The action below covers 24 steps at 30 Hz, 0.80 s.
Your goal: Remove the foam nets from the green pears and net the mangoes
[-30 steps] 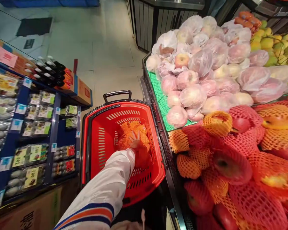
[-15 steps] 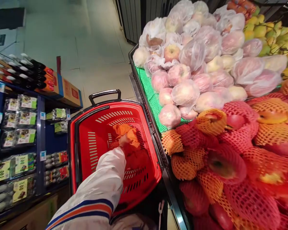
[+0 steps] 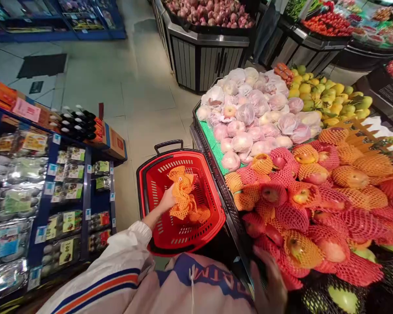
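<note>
My left hand reaches into a red shopping basket. Its fingers are closed on fruit in orange foam netting, which bears a small sticker; the fingertips are hidden behind the netting. Another orange-netted fruit lies lower in the basket. My right hand is at the bottom edge of the view, blurred, its thumb and fingers apart with nothing visible between them. It is beside the black rim of the fruit stand, close to the mangoes in red and orange foam nets.
Plastic-wrapped apples sit on a green mat, with yellow-green fruit behind. At left is a blue shelf with packaged goods and bottles. Onions fill a stand beyond the tiled floor.
The view has tilted up and widened. My left hand has come up from the basket's bottom with the orange-netted fruit. My right hand has come into view at the bottom.
</note>
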Each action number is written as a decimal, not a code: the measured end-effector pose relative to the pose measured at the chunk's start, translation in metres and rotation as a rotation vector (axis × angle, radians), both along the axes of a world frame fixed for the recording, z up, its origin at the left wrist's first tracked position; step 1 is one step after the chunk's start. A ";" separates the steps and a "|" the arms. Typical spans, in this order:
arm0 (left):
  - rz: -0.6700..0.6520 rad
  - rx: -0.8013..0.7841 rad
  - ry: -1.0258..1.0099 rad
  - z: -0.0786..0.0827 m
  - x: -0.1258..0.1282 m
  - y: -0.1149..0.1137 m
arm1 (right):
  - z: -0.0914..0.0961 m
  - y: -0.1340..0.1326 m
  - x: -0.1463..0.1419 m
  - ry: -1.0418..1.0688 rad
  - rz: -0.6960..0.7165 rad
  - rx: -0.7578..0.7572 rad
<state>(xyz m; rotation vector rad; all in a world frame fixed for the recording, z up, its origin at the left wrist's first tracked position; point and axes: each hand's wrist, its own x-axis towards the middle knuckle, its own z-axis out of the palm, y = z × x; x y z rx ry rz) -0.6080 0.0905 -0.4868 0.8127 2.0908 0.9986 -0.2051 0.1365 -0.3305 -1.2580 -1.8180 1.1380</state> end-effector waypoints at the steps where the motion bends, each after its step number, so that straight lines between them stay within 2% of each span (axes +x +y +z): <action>1: -0.012 0.023 0.022 0.008 0.004 -0.009 | -0.004 0.004 -0.022 0.004 0.024 -0.007; 3: -0.032 0.059 0.062 0.021 0.013 -0.026 | -0.016 0.018 -0.078 0.100 0.191 -0.195; 4: -0.042 0.073 0.079 0.026 0.017 -0.034 | -0.023 0.028 -0.110 0.161 0.187 -0.251; 5: -0.052 0.084 0.094 0.031 0.021 -0.042 | -0.031 0.037 -0.141 0.172 0.208 -0.340; 7: -0.072 0.100 0.115 0.037 0.029 -0.055 | -0.046 0.053 -0.196 0.151 0.165 -0.479; 10: -0.102 0.110 0.132 0.041 0.037 -0.070 | -0.065 0.064 -0.242 0.091 0.236 -0.623; 13: -0.117 0.111 0.140 0.041 0.038 -0.081 | -0.076 0.070 -0.251 0.075 0.232 -0.613; 19: -0.105 0.114 0.142 0.042 0.033 -0.095 | -0.079 0.093 -0.241 0.042 0.059 -0.397; 24: -0.138 0.188 0.078 0.046 0.032 -0.089 | -0.081 0.094 -0.234 -0.006 0.073 -0.327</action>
